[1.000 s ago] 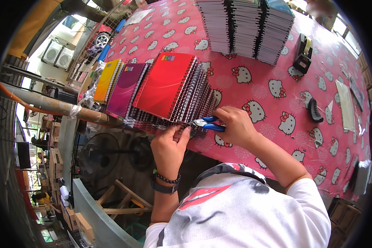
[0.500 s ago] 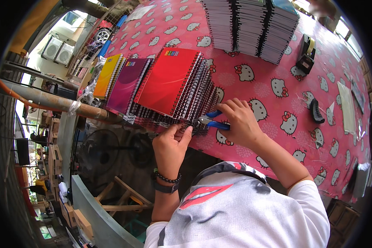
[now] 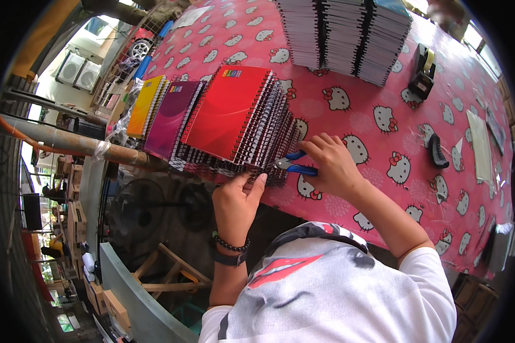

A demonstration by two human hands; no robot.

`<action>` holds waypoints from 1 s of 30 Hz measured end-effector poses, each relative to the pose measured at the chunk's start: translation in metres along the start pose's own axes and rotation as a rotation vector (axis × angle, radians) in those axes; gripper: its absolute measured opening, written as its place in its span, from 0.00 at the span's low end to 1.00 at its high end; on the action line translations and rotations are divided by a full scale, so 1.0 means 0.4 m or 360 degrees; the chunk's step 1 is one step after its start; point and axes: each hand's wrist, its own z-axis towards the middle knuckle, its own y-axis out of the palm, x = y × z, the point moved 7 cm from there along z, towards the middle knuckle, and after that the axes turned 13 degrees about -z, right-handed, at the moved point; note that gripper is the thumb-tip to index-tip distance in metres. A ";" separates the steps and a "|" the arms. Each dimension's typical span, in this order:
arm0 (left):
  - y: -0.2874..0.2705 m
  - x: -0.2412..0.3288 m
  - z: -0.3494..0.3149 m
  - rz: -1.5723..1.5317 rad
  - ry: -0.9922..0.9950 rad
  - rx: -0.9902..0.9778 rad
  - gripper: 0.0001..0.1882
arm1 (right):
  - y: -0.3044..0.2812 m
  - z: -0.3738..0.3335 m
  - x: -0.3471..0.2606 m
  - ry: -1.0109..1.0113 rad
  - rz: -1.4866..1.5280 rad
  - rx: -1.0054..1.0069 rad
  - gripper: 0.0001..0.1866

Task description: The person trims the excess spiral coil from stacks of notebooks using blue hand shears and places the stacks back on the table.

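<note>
A red spiral notebook [image 3: 226, 114] lies on top of a stack of wire-bound notebooks [image 3: 280, 128] at the table's near edge. My left hand [image 3: 234, 206] is closed at the stack's near right corner, thumb and fingers pinching a notebook there by its bound edge. Blue-handled pliers [image 3: 294, 164] sit in my right hand [image 3: 331, 166], jaws pointing left at the wire binding beside my left thumb. Whether the jaws grip the wire is too small to tell. Just left of the red stack are a purple notebook [image 3: 174, 117] and a yellow notebook [image 3: 147, 106], each topping its own pile.
Tall stacks of bound books [image 3: 343, 40] stand at the far side of the pink patterned table [image 3: 360, 120]. To their right is a black tape dispenser [image 3: 423, 71], with a dark curved object [image 3: 438, 151] nearer me. A rusty pipe [image 3: 68, 140] runs along the left.
The red notebook and its stack have shifted very slightly left. Both hands keep nearly the same place, and the pliers remain at the binding.
</note>
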 end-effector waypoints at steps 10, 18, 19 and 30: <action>-0.010 -0.010 0.000 0.0040 0.0052 0.0065 0.11 | 0.051 -0.018 0.019 0.0109 0.0145 -0.0335 0.24; 0.011 -0.018 0.001 0.0154 0.0035 0.0037 0.11 | 0.050 0.004 -0.002 -0.0062 0.0009 -0.0169 0.20; 0.012 -0.023 0.001 0.0160 0.0053 0.0046 0.11 | 0.062 0.002 0.001 -0.0055 0.0049 -0.0250 0.20; 0.010 -0.054 -0.004 -0.0170 0.0012 0.0092 0.10 | 0.040 0.002 -0.002 -0.0082 -0.0071 0.0018 0.19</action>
